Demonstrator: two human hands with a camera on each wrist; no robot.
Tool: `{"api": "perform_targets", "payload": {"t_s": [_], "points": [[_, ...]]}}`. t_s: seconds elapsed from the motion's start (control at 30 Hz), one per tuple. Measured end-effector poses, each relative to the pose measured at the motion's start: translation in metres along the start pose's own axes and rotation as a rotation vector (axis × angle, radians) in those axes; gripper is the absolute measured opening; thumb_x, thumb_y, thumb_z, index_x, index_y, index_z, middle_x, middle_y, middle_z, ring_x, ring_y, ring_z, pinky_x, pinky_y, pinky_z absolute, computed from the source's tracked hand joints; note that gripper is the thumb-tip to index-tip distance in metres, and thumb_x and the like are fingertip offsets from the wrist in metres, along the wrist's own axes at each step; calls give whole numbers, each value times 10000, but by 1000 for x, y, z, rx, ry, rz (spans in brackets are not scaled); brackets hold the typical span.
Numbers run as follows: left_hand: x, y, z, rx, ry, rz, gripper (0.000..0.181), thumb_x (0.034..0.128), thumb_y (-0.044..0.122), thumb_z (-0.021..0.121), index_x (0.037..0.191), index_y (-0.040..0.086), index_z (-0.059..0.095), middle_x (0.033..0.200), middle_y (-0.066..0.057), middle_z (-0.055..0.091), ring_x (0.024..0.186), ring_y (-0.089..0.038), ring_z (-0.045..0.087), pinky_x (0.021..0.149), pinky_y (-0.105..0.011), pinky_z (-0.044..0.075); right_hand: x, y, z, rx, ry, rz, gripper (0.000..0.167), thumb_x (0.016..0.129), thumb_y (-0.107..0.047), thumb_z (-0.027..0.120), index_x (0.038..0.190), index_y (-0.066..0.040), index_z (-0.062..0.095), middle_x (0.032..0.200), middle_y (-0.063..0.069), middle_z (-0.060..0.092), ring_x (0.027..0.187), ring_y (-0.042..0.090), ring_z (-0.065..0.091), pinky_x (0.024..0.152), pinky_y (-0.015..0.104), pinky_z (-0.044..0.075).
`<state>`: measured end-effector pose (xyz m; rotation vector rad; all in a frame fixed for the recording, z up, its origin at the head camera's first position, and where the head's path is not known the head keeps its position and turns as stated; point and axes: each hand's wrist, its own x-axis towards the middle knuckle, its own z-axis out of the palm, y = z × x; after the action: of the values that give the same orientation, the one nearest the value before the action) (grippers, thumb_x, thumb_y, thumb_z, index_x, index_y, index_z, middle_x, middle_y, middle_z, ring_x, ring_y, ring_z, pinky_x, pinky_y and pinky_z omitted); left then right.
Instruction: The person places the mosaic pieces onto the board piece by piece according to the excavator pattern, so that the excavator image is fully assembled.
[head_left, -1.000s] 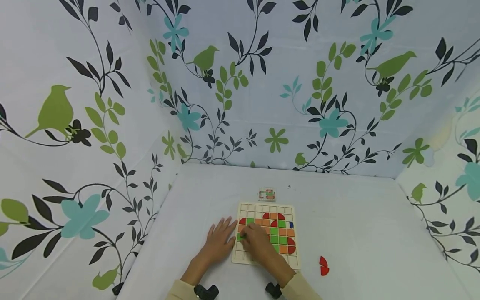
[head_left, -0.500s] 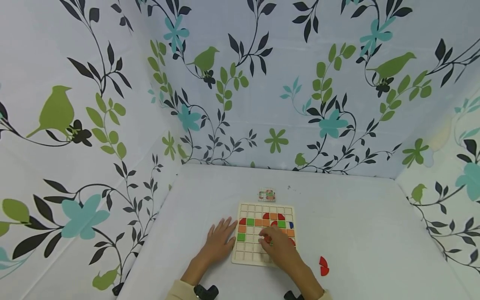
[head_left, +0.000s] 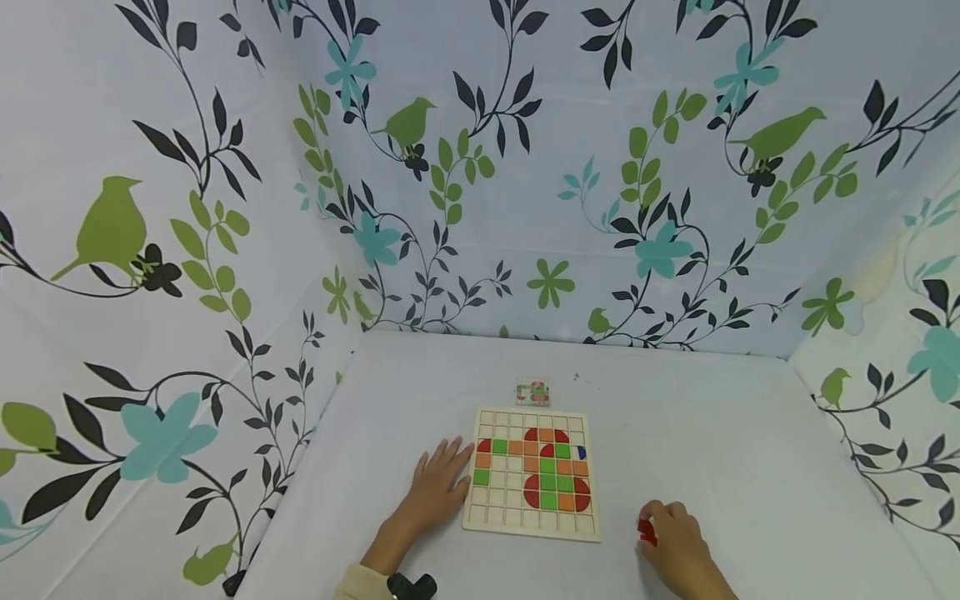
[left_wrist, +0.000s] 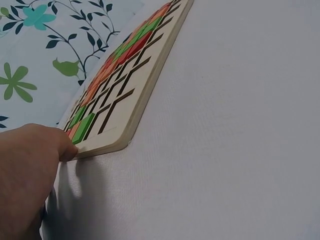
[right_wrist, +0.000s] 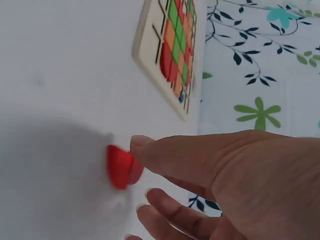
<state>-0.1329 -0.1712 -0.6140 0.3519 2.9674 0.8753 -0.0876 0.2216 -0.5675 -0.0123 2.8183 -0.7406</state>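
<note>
A pale wooden grid board (head_left: 495, 508) lies on the table, partly filled with orange, green and red pieces and one blue-and-white piece. My left hand (head_left: 435, 483) rests flat at its left edge; in the left wrist view the thumb (left_wrist: 66, 147) touches the board's corner. Right of the board, my right hand (head_left: 677, 546) is over two loose red rounded pieces (head_left: 647, 533). From the right wrist, the thumb tip (right_wrist: 142, 142) is at the red pieces (right_wrist: 119, 166), while the other visible fingers are spread apart from them.
A small picture card (head_left: 532, 392) with a coloured pattern lies just beyond the board. The white table (head_left: 712, 425) is backed by a leaf-and-bird patterned cloth (head_left: 555, 217), which also hangs at both sides.
My right hand has moved from the board's left part, across its middle, to the loose red pieces at right. Red pieces show where it covered the board. My left hand stays put.
</note>
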Motion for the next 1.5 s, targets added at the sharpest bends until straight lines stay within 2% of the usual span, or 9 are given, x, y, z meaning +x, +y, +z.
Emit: {"api": "perform_targets", "payload": {"t_s": [0.2, 0.43, 0.53, 0.8, 0.9, 1.03, 1.2, 1.4, 1.5], "points": [[-1, 1, -2, -3, -2, -10, 558, 1066, 246, 558, 1604, 131, 464, 1690, -159, 374, 1586, -436, 269, 1234, -726, 149, -4, 15, 11, 33, -6, -22, 356, 877, -23, 822, 1171, 2, 622, 1026, 179, 590, 885, 251, 587, 791, 462, 595], [-2, 2, -1, 6, -21, -23, 555, 1073, 245, 547, 1609, 136, 456, 1696, -152, 364, 1593, -424, 258, 1245, -712, 145, -3, 7, 27, 70, 15, 52, 405, 906, -170, 840, 1174, 26, 609, 921, 94, 569, 826, 200, 539, 777, 383, 576], [-1, 0, 2, 11, -18, -17, 556, 1076, 256, 541, 1614, 146, 449, 1701, -142, 358, 1597, -416, 253, 1248, -707, 141, -3, 3, 31, 90, 13, 54, 377, 884, -145, 861, 1132, 9, 623, 902, 72, 550, 824, 183, 539, 781, 370, 582], [0, 0, 3, 6, -19, -28, 564, 1073, 262, 552, 1616, 151, 447, 1706, -133, 352, 1602, -405, 246, 1252, -702, 140, -10, 1, 33, 20, 23, -64, 266, 851, -41, 860, 1029, -110, 675, 997, 52, 604, 900, 186, 543, 881, 431, 614], [0, -1, 5, 2, -18, -27, 562, 1074, 267, 547, 1616, 157, 448, 1707, -132, 351, 1603, -403, 243, 1253, -701, 136, -11, 1, 33, -5, 26, -18, 358, 822, -136, 906, 1088, -67, 677, 1048, 90, 617, 935, 240, 547, 932, 511, 603], [0, -3, 7, 8, -16, -23, 564, 1074, 272, 546, 1617, 161, 447, 1707, -131, 351, 1603, -407, 241, 1252, -699, 139, -11, 2, 36, -6, 48, 26, 461, 823, -232, 917, 1133, -6, 660, 999, 103, 586, 911, 258, 540, 905, 502, 608], [1, -3, 8, 15, -19, -25, 569, 1072, 281, 548, 1620, 171, 444, 1710, -122, 346, 1605, -401, 239, 1254, -696, 142, -12, 2, 39, 14, 30, -12, 302, 868, -123, 866, 1100, -59, 683, 1046, 105, 591, 955, 254, 546, 938, 510, 594], [0, -1, 6, 4, -17, -29, 568, 1072, 273, 541, 1621, 166, 441, 1711, -123, 342, 1607, -400, 234, 1257, -695, 133, -14, 3, 36, 36, 33, -38, 323, 836, -22, 856, 1108, -58, 684, 1105, 119, 601, 995, 257, 563, 972, 531, 589], [0, 0, 5, 1, -11, -27, 565, 1068, 254, 545, 1615, 150, 449, 1706, -136, 351, 1602, -409, 242, 1253, -702, 136, -15, 3, 36, 37, 32, -33, 337, 831, -70, 878, 1103, -53, 679, 1082, 111, 601, 975, 252, 566, 973, 530, 589]]}}
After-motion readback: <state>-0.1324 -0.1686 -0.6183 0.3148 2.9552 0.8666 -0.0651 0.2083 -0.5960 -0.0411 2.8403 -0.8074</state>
